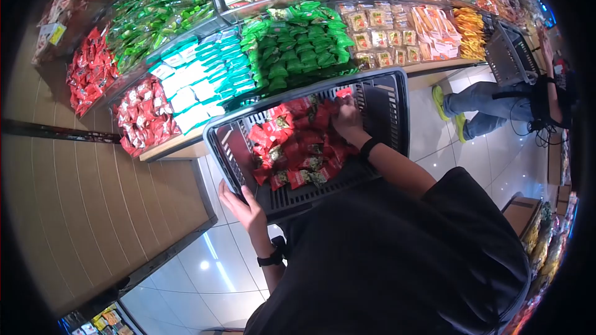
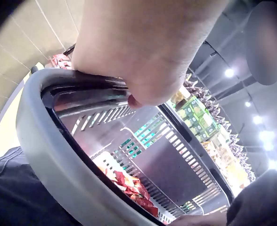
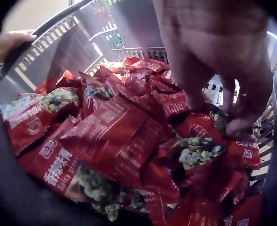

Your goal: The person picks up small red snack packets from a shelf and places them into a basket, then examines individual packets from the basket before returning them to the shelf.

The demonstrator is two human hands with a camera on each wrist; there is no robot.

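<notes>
Right hand [image 3: 218, 61] in basket [image 3: 75, 54] among red packets [image 3: 115, 139], legible only from right wrist

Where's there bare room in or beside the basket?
Inside the basket, a narrow patch looks bare between the red packets and its right end, beside the right hand. Outside, tiled floor shows between basket and shoes. Crowded: the basket's middle and the green packets beyond.

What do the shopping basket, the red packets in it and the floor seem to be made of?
The shopping basket looks like smooth, rigid moulded plastic: slotted walls, thick rounded grey rim. The red packets look like thin, printed plastic film, perhaps foil-lined: crinkled, with shiny highlights. The floor looks like polished tile, ceramic or stone: straight joints, sharp lamp reflections.
</notes>
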